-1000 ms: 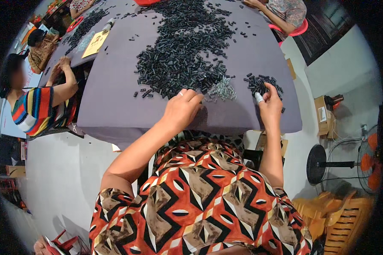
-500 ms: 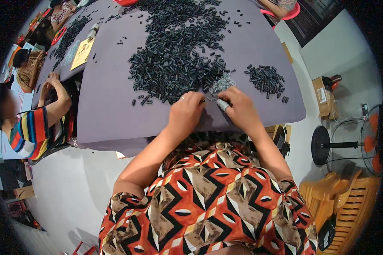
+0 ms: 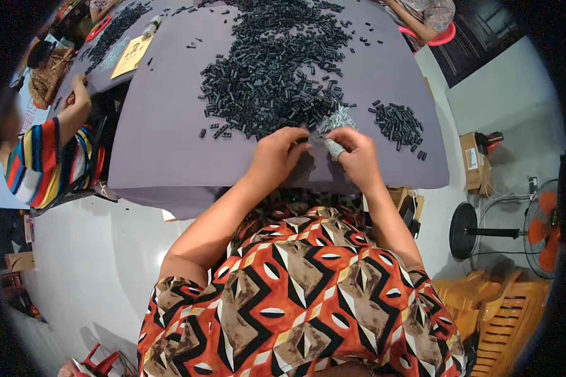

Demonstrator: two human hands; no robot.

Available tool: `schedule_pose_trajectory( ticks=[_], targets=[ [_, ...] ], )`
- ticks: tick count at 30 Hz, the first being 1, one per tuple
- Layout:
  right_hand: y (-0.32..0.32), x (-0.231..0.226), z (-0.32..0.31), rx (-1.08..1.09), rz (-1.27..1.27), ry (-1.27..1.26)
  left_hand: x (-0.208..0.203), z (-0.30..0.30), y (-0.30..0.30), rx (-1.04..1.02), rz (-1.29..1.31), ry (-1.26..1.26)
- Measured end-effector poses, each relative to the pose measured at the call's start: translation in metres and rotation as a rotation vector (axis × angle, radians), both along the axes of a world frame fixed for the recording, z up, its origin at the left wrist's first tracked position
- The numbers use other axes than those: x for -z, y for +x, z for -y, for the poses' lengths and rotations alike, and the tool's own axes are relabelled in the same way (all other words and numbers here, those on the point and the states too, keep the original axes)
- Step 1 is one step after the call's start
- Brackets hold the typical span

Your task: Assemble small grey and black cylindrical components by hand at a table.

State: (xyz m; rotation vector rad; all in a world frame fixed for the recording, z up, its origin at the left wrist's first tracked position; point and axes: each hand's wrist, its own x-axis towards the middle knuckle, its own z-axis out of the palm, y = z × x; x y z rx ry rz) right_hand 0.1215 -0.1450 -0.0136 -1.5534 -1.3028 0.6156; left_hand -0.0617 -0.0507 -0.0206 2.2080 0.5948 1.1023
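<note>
My left hand (image 3: 277, 154) is at the near edge of the big heap of small black tube-shaped pieces (image 3: 264, 88). Its thumb and fingers are pinched on one dark piece (image 3: 304, 139), mostly covered by the fingertips. Close beside it, my right hand (image 3: 356, 157) has thumb and forefinger brought together; whatever lies between them is too small to make out. A silvery wrap (image 3: 334, 148) covers my right thumb. Just beyond the right fingertips lies a little pile of thin, shiny, clear-looking pins (image 3: 338, 118).
A smaller group of black pieces (image 3: 397, 122) lies right on the purple-grey tablecloth (image 3: 163, 138). Left, a person in a striped top (image 3: 50, 157) works at another table beside a yellow sheet (image 3: 130, 58). Another person (image 3: 421, 19) sits far right. A fan (image 3: 544, 226) and orange-brown chairs (image 3: 509, 314) stand right.
The view has shifted slightly, so the table sits a little differently in it. My hands stay close together, the left fingers a bit more apart from the right ones. The striped-top person's arm has moved.
</note>
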Motion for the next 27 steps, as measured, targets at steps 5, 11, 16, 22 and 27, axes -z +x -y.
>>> schedule_pose_trajectory(
  ticks=[5, 11, 16, 22, 27],
  targets=[
    [-0.006, -0.018, -0.001, -0.140, -0.459, -0.066, -0.004, 0.001, 0.001, 0.054, -0.098, -0.077],
    [-0.007, -0.001, -0.013, -0.223, -0.442, -0.004, -0.005, 0.001, 0.005, 0.070, -0.144, -0.113],
    [-0.004, 0.001, -0.016, -0.252, -0.530, -0.016, -0.005, 0.003, 0.008, 0.019, -0.131, -0.198],
    [-0.010, 0.010, -0.015, -0.179, -0.492, 0.010, 0.002, 0.001, 0.007, 0.023, -0.148, -0.224],
    [-0.017, 0.021, -0.013, -0.070, -0.333, 0.154, -0.002, 0.000, 0.005, 0.036, -0.193, -0.069]
  ],
)
